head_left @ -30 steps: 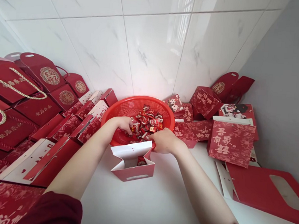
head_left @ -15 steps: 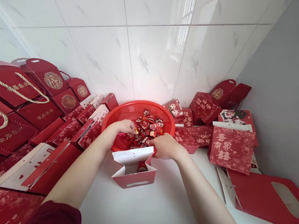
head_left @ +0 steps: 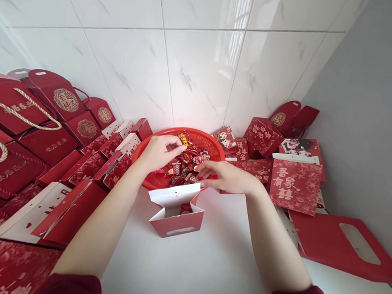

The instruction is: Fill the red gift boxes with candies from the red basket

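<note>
Wrapped sweets (head_left: pixel 178 169) lie heaped in the red basket (head_left: pixel 213 143); a box (head_left: pixel 176 226) (open-topped, white-lined) stands upright at its near side.

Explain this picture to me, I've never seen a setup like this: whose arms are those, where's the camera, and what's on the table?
There is no machine: these are a person's own bare hands, seen by a camera worn on the head, looking forward and down. On the white table sits a red basket of small wrapped packets. Nearer the person stands an open box with something red inside. More red boxes crowd both sides.

The left hand is over the basket, a yellow-marked packet at its fingertips; I can't tell whether it is gripped. The right hand reaches over the basket's near right edge, fingers apart.
</note>
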`<act>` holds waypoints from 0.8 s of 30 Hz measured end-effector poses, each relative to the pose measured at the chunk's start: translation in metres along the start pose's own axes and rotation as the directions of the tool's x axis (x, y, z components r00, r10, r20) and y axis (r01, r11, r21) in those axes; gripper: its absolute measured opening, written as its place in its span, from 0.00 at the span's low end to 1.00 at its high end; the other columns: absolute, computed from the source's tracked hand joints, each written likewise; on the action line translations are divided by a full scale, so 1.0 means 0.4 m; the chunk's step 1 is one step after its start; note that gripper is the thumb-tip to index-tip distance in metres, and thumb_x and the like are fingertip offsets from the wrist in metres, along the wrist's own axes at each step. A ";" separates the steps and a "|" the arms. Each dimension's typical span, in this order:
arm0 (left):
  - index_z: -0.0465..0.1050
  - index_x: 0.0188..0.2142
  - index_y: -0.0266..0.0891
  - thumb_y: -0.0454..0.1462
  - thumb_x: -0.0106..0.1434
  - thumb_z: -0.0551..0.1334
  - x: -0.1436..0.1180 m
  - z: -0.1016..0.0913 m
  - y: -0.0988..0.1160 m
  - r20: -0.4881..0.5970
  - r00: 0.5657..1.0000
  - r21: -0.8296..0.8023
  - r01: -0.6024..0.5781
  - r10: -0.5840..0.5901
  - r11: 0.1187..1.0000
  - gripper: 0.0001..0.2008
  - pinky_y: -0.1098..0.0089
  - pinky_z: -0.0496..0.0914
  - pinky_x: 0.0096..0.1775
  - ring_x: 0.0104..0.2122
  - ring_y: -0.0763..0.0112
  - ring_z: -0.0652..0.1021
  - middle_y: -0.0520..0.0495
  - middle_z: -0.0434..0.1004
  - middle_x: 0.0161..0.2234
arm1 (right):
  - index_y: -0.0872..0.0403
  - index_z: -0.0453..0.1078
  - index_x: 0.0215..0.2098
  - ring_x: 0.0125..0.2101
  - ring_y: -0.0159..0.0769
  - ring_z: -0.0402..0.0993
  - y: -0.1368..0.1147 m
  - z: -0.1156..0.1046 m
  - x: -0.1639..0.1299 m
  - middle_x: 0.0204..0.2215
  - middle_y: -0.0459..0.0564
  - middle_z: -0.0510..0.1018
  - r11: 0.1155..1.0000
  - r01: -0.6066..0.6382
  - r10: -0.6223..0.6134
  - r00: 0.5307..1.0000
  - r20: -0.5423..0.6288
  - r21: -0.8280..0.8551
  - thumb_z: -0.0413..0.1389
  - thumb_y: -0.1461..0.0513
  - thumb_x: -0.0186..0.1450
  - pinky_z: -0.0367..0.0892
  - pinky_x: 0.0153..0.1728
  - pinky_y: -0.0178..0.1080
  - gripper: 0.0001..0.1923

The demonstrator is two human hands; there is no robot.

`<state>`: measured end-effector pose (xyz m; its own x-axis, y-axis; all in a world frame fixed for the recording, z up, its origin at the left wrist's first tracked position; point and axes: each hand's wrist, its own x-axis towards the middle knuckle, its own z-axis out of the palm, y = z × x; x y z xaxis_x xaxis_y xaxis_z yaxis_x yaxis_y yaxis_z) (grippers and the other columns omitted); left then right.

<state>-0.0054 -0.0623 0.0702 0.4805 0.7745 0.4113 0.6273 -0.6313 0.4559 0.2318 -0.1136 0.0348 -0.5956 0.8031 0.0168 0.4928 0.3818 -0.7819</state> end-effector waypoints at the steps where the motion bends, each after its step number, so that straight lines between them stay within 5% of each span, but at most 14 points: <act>1: 0.73 0.29 0.37 0.44 0.66 0.58 -0.015 -0.011 0.031 -0.034 0.998 -0.008 -0.049 0.048 0.999 0.14 0.75 0.65 0.36 0.30 0.75 0.73 0.53 0.76 0.29 | 0.52 0.66 0.54 0.44 0.38 0.75 -0.015 0.000 -0.007 0.45 0.51 0.78 0.998 0.030 -0.025 0.997 -0.078 0.055 0.55 0.54 0.67 0.69 0.45 0.39 0.19; 5: 0.72 0.26 0.37 0.39 0.66 0.60 -0.078 -0.033 0.127 0.055 0.979 0.023 -0.197 0.195 0.980 0.13 0.74 0.62 0.32 0.28 0.76 0.71 0.54 0.72 0.25 | 0.51 0.59 0.58 0.34 0.33 0.73 -0.079 0.026 -0.020 0.40 0.48 0.76 0.947 0.253 -0.167 0.913 -0.371 0.197 0.53 0.51 0.70 0.69 0.35 0.36 0.22; 8: 0.71 0.27 0.38 0.41 0.66 0.60 -0.129 -0.042 0.154 0.102 0.981 0.052 -0.172 0.166 0.984 0.13 0.73 0.62 0.32 0.28 0.75 0.72 0.53 0.73 0.26 | 0.52 0.65 0.53 0.27 0.30 0.67 -0.120 0.046 -0.044 0.32 0.45 0.73 0.950 0.306 -0.251 0.875 -0.413 0.070 0.56 0.55 0.68 0.64 0.29 0.33 0.17; 12: 0.75 0.36 0.41 0.46 0.65 0.61 -0.190 -0.052 0.132 0.248 0.969 0.095 -0.041 0.016 0.995 0.11 0.73 0.65 0.35 0.33 0.70 0.76 0.53 0.78 0.33 | 0.55 0.71 0.43 0.28 0.30 0.67 -0.165 0.056 -0.094 0.32 0.46 0.75 0.951 0.294 -0.308 0.910 -0.278 -0.090 0.57 0.60 0.68 0.64 0.30 0.33 0.08; 15: 0.75 0.34 0.42 0.44 0.65 0.59 -0.217 -0.055 0.103 0.304 0.952 0.169 -0.021 -0.032 0.985 0.10 0.72 0.63 0.33 0.31 0.69 0.76 0.53 0.78 0.30 | 0.54 0.72 0.43 0.35 0.33 0.72 -0.186 0.071 -0.109 0.38 0.48 0.78 0.941 0.281 -0.316 0.929 -0.191 -0.188 0.55 0.62 0.69 0.67 0.36 0.35 0.06; 20: 0.68 0.22 0.40 0.41 0.65 0.57 -0.235 -0.068 0.089 0.311 0.950 0.203 -0.041 -0.025 0.978 0.15 0.72 0.56 0.25 0.22 0.73 0.70 0.53 0.72 0.21 | 0.53 0.74 0.40 0.37 0.35 0.76 -0.188 0.107 -0.094 0.38 0.48 0.80 0.919 0.285 -0.298 0.954 -0.007 -0.272 0.53 0.66 0.69 0.68 0.39 0.36 0.07; 24: 0.70 0.22 0.41 0.43 0.67 0.54 -0.252 -0.090 0.088 0.389 0.921 0.174 -0.105 0.029 0.979 0.19 0.70 0.58 0.26 0.23 0.71 0.70 0.51 0.72 0.22 | 0.51 0.76 0.38 0.37 0.36 0.78 -0.192 0.109 -0.112 0.37 0.48 0.81 0.906 0.299 -0.279 0.954 0.109 -0.299 0.54 0.67 0.69 0.70 0.37 0.37 0.09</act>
<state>-0.0538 -0.1639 0.0731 0.6992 0.7099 0.0849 0.6707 -0.6924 0.2659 0.1928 -0.1990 0.0669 -0.7751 0.6097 0.1659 0.4582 0.7231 -0.5169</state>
